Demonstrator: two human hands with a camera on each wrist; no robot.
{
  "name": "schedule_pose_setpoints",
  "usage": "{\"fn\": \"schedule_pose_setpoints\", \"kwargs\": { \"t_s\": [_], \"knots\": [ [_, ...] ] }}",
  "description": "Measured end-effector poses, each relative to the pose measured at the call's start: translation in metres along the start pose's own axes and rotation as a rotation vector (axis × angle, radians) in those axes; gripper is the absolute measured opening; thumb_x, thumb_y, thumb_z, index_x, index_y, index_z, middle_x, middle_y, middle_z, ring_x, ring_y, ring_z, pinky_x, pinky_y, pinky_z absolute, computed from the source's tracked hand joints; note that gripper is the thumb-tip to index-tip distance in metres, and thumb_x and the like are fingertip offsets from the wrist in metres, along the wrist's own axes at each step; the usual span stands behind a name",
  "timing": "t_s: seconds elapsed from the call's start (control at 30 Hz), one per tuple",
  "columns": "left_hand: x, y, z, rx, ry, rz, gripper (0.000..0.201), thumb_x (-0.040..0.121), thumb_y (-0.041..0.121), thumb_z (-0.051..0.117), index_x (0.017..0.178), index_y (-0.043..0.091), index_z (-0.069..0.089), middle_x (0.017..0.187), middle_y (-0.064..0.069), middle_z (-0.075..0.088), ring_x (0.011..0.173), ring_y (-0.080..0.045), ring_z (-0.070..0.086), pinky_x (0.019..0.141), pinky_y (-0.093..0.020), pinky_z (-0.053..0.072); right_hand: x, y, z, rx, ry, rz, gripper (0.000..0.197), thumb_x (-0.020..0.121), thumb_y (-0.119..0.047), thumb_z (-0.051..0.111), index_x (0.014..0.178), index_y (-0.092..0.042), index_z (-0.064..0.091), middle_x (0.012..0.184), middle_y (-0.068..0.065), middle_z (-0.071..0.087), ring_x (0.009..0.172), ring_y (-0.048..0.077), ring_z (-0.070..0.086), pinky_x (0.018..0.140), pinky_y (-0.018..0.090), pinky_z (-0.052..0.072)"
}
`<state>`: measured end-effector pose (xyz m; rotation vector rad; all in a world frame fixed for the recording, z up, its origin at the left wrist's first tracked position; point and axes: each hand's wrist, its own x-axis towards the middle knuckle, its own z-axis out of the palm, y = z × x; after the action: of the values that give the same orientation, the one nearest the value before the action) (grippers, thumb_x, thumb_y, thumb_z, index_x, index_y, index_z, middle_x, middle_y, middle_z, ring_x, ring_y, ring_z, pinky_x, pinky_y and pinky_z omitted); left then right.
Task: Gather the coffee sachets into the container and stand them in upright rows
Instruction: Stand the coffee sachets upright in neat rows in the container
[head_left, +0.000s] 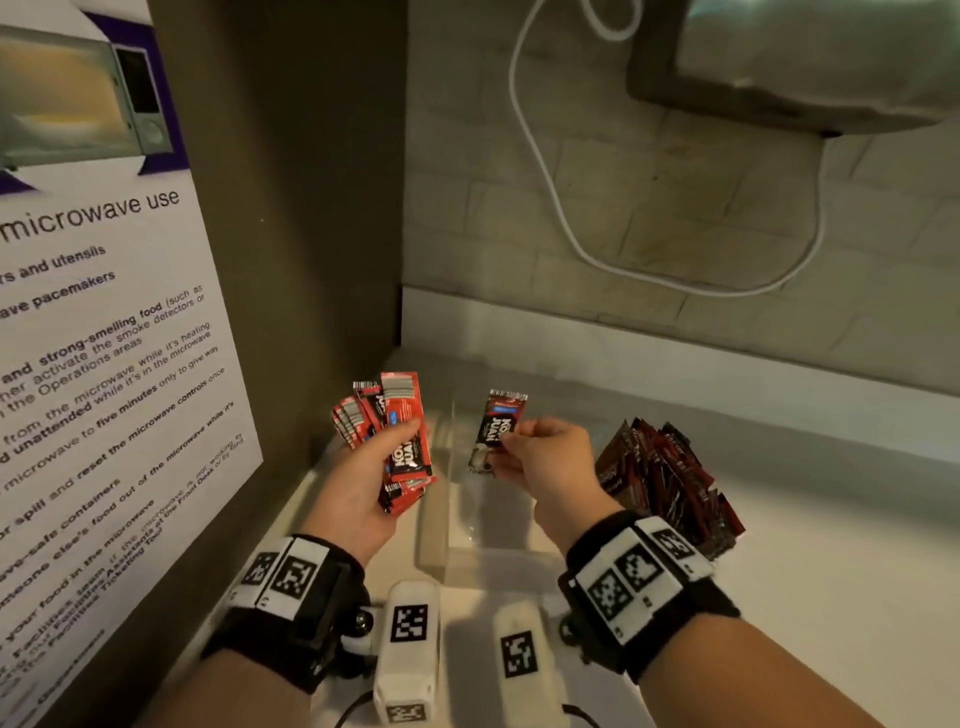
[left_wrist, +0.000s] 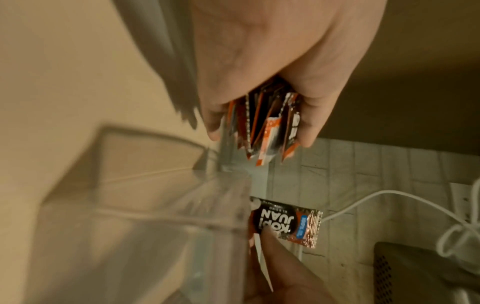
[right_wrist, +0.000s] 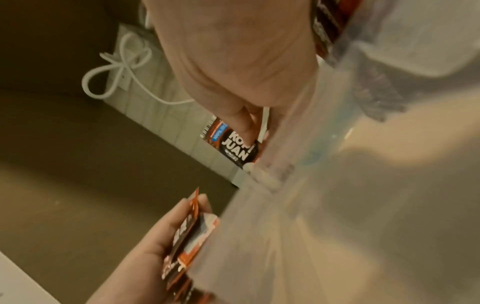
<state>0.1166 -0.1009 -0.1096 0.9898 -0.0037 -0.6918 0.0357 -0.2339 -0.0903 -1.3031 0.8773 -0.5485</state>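
My left hand (head_left: 363, 478) grips a fanned bundle of red coffee sachets (head_left: 395, 431), held upright left of the clear container (head_left: 441, 519). In the left wrist view the bundle of sachets (left_wrist: 267, 131) shows edge-on between thumb and fingers. My right hand (head_left: 540, 457) pinches a single dark sachet (head_left: 496, 426) upright above the container's open top. The same single sachet (right_wrist: 233, 146) appears under my thumb in the right wrist view, and again as a sachet (left_wrist: 288, 222) beside the clear container wall (left_wrist: 155, 226). A pile of dark red sachets (head_left: 670, 483) lies on the counter to the right.
A brown side panel with a microwave notice (head_left: 104, 364) stands close on the left. A white cable (head_left: 561, 208) hangs on the tiled back wall, and a grey appliance (head_left: 805, 62) sits up at the right. The white counter (head_left: 831, 597) stretches to the right.
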Motion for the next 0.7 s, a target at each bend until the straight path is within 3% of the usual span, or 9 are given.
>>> {"fn": "schedule_pose_setpoints", "kwargs": {
  "t_s": [0.13,0.23,0.33,0.5,0.7],
  "knots": [
    [-0.004,-0.011,0.000,-0.012,-0.027,-0.075,0.019,0.086,0.013,0.066,0.104,0.014,0.069,0.092,-0.005,0.075,0.089,-0.019,0.069,0.081,-0.035,0.051,0.003,0.017,0.011,-0.040,-0.008,0.044,0.022,0.087,0.008,0.058,0.070,-0.005,0.056,0.080,0.019,0.066,0.071,0.028,0.064,0.073,0.041,0.056],
    [-0.004,-0.015,-0.001,0.010,-0.063,-0.104,0.011,0.087,0.014,0.065,0.096,0.012,0.071,0.089,-0.005,0.075,0.083,-0.018,0.068,0.080,-0.033,0.050,0.005,0.022,0.014,-0.069,-0.001,0.039,0.018,0.088,0.004,0.060,0.073,-0.006,0.061,0.087,0.021,0.070,0.075,0.029,0.068,0.072,0.039,0.058],
    [-0.003,-0.017,-0.002,0.010,-0.072,-0.122,0.012,0.086,0.015,0.065,0.096,0.012,0.071,0.088,-0.005,0.074,0.080,-0.017,0.068,0.077,-0.031,0.050,0.010,0.022,0.014,-0.061,0.011,0.040,0.023,0.087,0.004,0.061,0.068,-0.009,0.059,0.078,0.018,0.067,0.068,0.028,0.066,0.066,0.036,0.057],
    [-0.002,-0.019,-0.004,0.011,-0.085,-0.131,0.018,0.084,0.014,0.065,0.102,0.012,0.069,0.090,-0.006,0.074,0.075,-0.015,0.069,0.070,-0.031,0.049,0.013,0.025,0.015,-0.124,0.054,0.015,0.025,0.083,-0.002,0.069,0.062,-0.011,0.059,0.077,0.018,0.070,0.076,0.034,0.069,0.075,0.048,0.059],
    [-0.001,-0.020,-0.004,0.045,-0.087,-0.125,0.016,0.086,0.013,0.065,0.101,0.013,0.070,0.088,-0.004,0.074,0.076,-0.015,0.069,0.072,-0.031,0.050,0.014,0.026,0.014,-0.183,0.087,-0.005,0.026,0.080,-0.018,0.076,0.064,-0.013,0.056,0.074,0.014,0.070,0.079,0.033,0.071,0.074,0.051,0.058]
  ]
}}
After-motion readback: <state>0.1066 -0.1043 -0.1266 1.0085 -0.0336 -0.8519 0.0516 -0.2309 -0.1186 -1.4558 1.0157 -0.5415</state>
